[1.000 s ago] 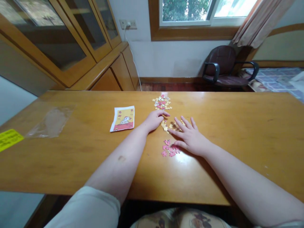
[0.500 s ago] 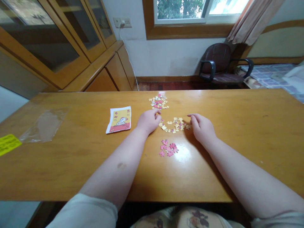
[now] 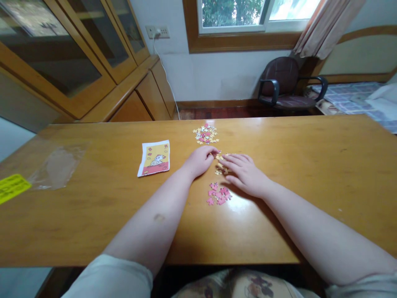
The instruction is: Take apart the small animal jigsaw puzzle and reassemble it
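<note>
"Progress?"
"Partly sorted, I judge: small pink cardboard jigsaw pieces (image 3: 221,201) grouped nearest; yellow cardboard jigsaw pieces (image 3: 218,172) between the hands; mixed-colour jigsaw pile (image 3: 204,135) beyond, unsorted. No joined section discernible."
"Fingers?"
"Left hand (image 3: 199,161): curled beside the yellow; any pinch, cannot tell. Right hand (image 3: 248,176): fingers slightly spread over the yellow, thumb apart."
"Count?"
"Piece groups, three; pieces, too overlapped to total. White-bordered paper picture sheet (image 3: 156,158), one. Clear plastic bag (image 3: 58,165), one. Hands, two."
</note>
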`<state>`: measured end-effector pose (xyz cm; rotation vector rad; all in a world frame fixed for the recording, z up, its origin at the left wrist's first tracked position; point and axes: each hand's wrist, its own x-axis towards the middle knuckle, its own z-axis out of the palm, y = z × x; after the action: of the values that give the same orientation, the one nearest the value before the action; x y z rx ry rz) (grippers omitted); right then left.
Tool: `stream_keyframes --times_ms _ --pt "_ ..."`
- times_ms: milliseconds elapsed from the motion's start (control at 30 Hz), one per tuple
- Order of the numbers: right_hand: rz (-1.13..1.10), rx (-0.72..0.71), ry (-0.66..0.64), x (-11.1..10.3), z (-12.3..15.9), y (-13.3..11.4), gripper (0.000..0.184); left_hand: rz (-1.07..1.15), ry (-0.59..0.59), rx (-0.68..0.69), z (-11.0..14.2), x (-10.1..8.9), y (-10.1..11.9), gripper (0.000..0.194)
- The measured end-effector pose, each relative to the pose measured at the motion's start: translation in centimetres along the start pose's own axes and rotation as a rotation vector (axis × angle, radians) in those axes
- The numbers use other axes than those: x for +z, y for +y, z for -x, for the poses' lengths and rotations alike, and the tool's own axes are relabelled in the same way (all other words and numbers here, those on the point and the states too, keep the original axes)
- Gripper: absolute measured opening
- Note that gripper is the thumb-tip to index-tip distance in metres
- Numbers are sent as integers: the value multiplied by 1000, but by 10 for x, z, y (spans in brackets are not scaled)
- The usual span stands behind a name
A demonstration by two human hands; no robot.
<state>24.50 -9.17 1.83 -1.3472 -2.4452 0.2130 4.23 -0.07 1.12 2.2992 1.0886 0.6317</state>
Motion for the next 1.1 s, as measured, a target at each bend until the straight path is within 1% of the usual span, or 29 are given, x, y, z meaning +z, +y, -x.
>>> stream_keyframes --times_ms 67,100,167,233,333,400,467,533,600,700,767,833,900,967,1000,1033,1100 --pt "56 -80 -104 4 -1 -8 58 -82 53 7 -2 -1 -6 38" --pt "69 -101 -141 6 -1 -10 60 -124 47 15 -3 -1 -8 40" --pt "83 -100 -171 8 -1 -10 60 -193 -10 31 -3 0 -10 42" --pt "98 -39 -144 8 -1 -6 55 -221 -68 45 -2 0 -9 43" --pt "135 112 -50 5 0 4 45 -193 -124 81 -1 1 -6 44" --pt "161 205 18 4 0 8 43 -171 -131 98 -1 1 -6 44" --pt "179 247 48 5 0 10 46 -182 -108 68 -1 2 -5 44" --pt "193 235 29 8 -1 10 54 -219 -94 14 0 2 -5 44" --pt "210 210 -3 10 -1 8 59 -250 -116 -19 0 3 -3 43" --pt "233 192 -30 12 -1 7 59 -252 -157 -7 1 3 -2 40" --pt "235 171 -43 12 -1 7 56 -217 -127 7 0 3 -3 39" --pt "234 170 -43 10 -1 7 52 -159 -59 17 -2 2 -5 37" --pt "234 212 -6 9 -1 8 50 -102 -8 24 -3 1 -6 33" --pt "218 230 52 6 0 6 47 -61 -14 28 -4 0 -7 27" --pt "198 204 72 5 1 5 43 -44 -28 28 -4 0 -7 26" --pt "170 147 79 4 1 2 40 -28 -41 24 -4 0 -7 25" --pt "96 -22 53 3 2 -5 34 3 -42 -3 -5 1 -7 25"
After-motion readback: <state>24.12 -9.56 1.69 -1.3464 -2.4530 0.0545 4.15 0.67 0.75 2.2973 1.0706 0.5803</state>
